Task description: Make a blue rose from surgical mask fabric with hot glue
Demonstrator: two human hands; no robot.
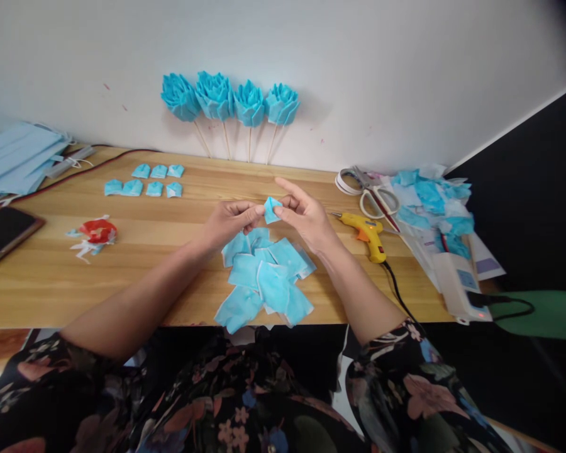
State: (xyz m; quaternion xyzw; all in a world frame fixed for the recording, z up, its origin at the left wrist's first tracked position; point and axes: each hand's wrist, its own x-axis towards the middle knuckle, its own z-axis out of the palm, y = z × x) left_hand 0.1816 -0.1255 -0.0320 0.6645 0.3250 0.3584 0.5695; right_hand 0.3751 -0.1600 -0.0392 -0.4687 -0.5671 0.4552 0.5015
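A small folded blue piece (271, 210) is held between both hands above the table. My left hand (233, 221) pinches its left edge between thumb and fingers. On its right side, the thumb and curled fingers of my right hand (304, 214) grip it, with the index finger stretched out. Just below the hands lies a loose pile of flat blue pieces (273, 283) near the table's front edge. Several folded blue pieces (155, 189) are set out in two rows at the left.
Blue flowers on sticks (214, 97) lean against the wall. To the right are a yellow glue gun (368, 234), scissors (375, 192), a tape roll (348, 182), blue scraps (429, 195) and a power strip (457, 286). At left are masks (21, 154), a phone (7, 233) and a red item (99, 231).
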